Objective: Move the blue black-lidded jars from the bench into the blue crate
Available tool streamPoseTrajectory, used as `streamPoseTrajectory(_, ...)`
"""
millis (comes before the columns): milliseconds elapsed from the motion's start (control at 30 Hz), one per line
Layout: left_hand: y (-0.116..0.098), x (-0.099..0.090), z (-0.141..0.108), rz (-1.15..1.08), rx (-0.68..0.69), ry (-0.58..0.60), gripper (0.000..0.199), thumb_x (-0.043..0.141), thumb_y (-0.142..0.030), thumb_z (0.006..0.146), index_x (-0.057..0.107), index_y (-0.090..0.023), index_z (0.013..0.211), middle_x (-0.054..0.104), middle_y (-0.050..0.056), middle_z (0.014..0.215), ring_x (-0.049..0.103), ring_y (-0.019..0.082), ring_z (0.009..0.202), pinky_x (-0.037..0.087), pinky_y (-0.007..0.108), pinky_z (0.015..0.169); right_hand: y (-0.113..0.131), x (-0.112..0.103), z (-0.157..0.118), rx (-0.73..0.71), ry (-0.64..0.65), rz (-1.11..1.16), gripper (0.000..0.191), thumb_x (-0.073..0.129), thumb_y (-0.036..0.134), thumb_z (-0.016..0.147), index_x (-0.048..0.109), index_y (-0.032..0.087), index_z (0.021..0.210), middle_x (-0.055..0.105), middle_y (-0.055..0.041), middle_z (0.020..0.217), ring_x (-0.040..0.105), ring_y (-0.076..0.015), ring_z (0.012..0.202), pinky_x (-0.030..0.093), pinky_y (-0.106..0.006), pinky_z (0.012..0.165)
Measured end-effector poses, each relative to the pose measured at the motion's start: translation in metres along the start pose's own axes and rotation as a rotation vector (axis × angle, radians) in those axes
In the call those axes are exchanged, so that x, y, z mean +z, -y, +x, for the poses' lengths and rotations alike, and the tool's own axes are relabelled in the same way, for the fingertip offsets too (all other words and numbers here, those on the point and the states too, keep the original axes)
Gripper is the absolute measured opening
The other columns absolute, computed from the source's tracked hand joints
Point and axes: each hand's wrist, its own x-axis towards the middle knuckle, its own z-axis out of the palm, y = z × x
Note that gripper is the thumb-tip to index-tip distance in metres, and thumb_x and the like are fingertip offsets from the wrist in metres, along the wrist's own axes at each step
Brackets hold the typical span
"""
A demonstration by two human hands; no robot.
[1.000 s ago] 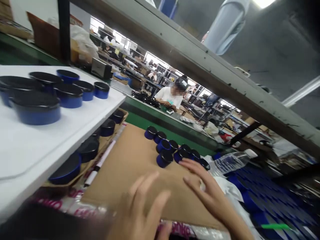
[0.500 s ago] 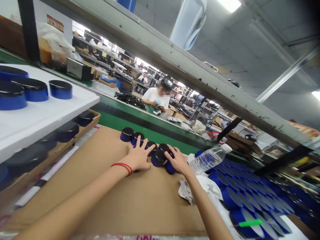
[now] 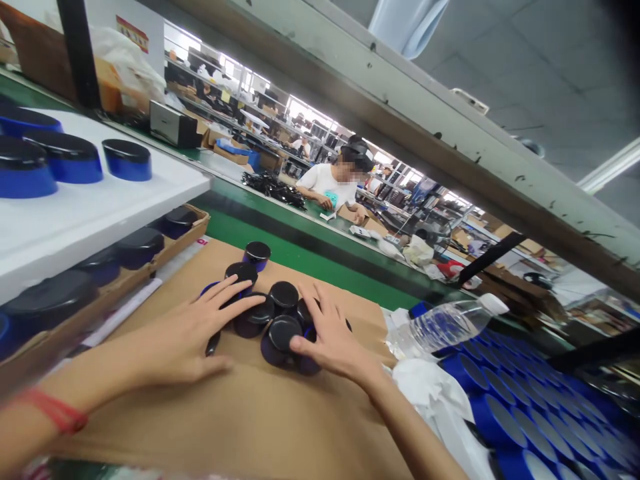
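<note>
Several round blue pieces with glossy black tops stand clustered on a brown cardboard sheet (image 3: 280, 413). Spread over the left side of the cluster is my left hand (image 3: 185, 333), its fingertips on a black-topped piece (image 3: 254, 315). My right hand (image 3: 330, 337) lies with fingers apart over the right side, its thumb against another piece (image 3: 281, 335) and its palm hiding part of the group. A single piece (image 3: 257, 255) stands at the far end, beyond both hands. A red band circles my left wrist.
White board with blue pieces (image 3: 170, 193) at left, above a carton of dark pieces (image 3: 187, 220). Plastic bottle (image 3: 440, 325), crumpled white wrapping (image 3: 430, 387) and rows of blue pieces (image 3: 500, 427) at right. Beyond the green belt (image 3: 300, 257) sits a person (image 3: 335, 183). A metal beam crosses overhead.
Both hands have come nearer the camera, the left also moving leftward. The pieces beneath them have come nearer and bunched more closely. The view has shifted slightly.
</note>
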Motion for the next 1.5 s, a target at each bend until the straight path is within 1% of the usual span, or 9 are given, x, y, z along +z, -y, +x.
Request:
streamPoseTrajectory(167,-0.018,0.008,0.008,0.038,-0.111,-0.045,0.106,0.068,-0.082,0.059,0.032,-0.040,0.150,0.006,0.009,0.165,0.003,0.047,0.152,0.017,0.079,0.109,-0.001,-0.003,-0.010,-0.119,0.101,-0.117,0.120,0.065,0.088,0.064,0.011,0.038,0.160,-0.002,-0.0157,0.170,-0.007,-0.0449,0.154,0.003,-0.073,0.117)
streamPoseTrajectory(367,-0.021,0.007,0.004,0.011,-0.038,0.004,0.072,0.067,-0.066,0.071,0.046,-0.056,0.138,0.022,-0.002,0.165,0.018,0.051,0.150,0.026,0.080,0.107,-0.010,0.005,-0.019,-0.103,-0.008,-0.218,0.089,0.067,0.071,0.079,0.037,0.035,0.155,0.024,-0.0214,0.164,0.033,-0.0461,0.145,0.028,-0.067,0.113)
streamPoseTrajectory(533,-0.030,-0.006,-0.010,0.088,-0.021,0.055,0.061,0.066,-0.050,0.077,0.054,-0.048,0.137,0.042,0.012,0.155,0.036,0.042,0.146,0.034,0.069,0.112,-0.025,0.004,-0.022,-0.050,-0.028,-0.181,0.102,0.074,0.077,0.067,0.046,0.027,0.150,0.029,-0.0227,0.157,0.029,-0.0451,0.147,0.035,-0.059,0.115)
streamPoseTrajectory(667,-0.047,-0.001,-0.002,0.209,-0.226,0.161,0.087,0.070,-0.057,0.075,0.032,-0.043,0.152,0.014,0.017,0.166,0.013,0.048,0.152,0.024,0.075,0.112,-0.031,0.004,-0.018,-0.025,0.019,-0.155,0.106,0.078,0.074,0.066,0.033,0.038,0.156,0.007,-0.0203,0.165,0.041,-0.0529,0.140,0.046,-0.066,0.102)
streamPoseTrajectory(767,-0.055,0.004,0.003,0.207,-0.308,0.171,0.086,0.072,-0.064,0.073,0.039,-0.043,0.149,-0.001,0.010,0.170,-0.003,0.053,0.151,0.028,0.081,0.106,-0.029,0.004,-0.016,-0.022,0.018,-0.141,0.091,0.078,0.065,0.072,0.043,0.037,0.151,0.010,-0.0190,0.165,0.055,-0.0507,0.128,0.050,-0.064,0.098)
streamPoseTrajectory(933,-0.062,0.008,-0.003,0.248,-0.401,0.039,0.052,0.069,-0.052,0.076,0.065,-0.029,0.122,0.030,0.011,0.158,0.025,0.046,0.141,0.059,0.056,0.082,-0.027,0.003,-0.019,-0.015,-0.009,-0.119,0.073,0.080,0.056,0.073,0.059,0.026,0.135,0.022,-0.0206,0.159,0.063,-0.0449,0.118,0.053,-0.058,0.095)
streamPoseTrajectory(1100,-0.072,0.006,-0.002,0.229,-0.508,0.067,0.073,0.080,-0.063,0.064,0.062,-0.033,0.129,0.026,0.019,0.156,0.026,0.048,0.141,0.056,0.060,0.085,-0.030,0.000,-0.019,-0.025,0.046,-0.078,0.090,0.082,0.068,0.065,0.051,0.036,0.144,0.014,-0.0181,0.163,0.055,-0.0503,0.128,0.048,-0.061,0.100)
streamPoseTrajectory(1300,-0.084,0.009,0.003,0.231,-0.577,-0.032,0.058,0.075,-0.053,0.070,0.066,-0.023,0.119,0.041,0.024,0.133,0.044,0.048,0.122,0.053,0.058,0.084,-0.019,0.011,-0.016,0.055,-0.100,0.010,0.056,0.079,0.037,0.069,0.066,0.022,0.121,0.028,-0.0188,0.153,0.064,-0.0419,0.109,0.050,-0.058,0.092)
streamPoseTrajectory(1500,-0.064,-0.001,0.001,-0.026,-0.588,-0.148,0.069,0.072,-0.064,0.061,0.067,-0.024,0.116,0.047,0.019,0.125,0.045,0.048,0.122,0.044,0.063,0.096,-0.031,-0.001,-0.005,0.133,-0.230,0.365,0.043,0.075,0.048,0.070,0.067,0.023,0.103,0.055,-0.0100,0.128,0.059,-0.0316,0.114,0.043,-0.051,0.104)
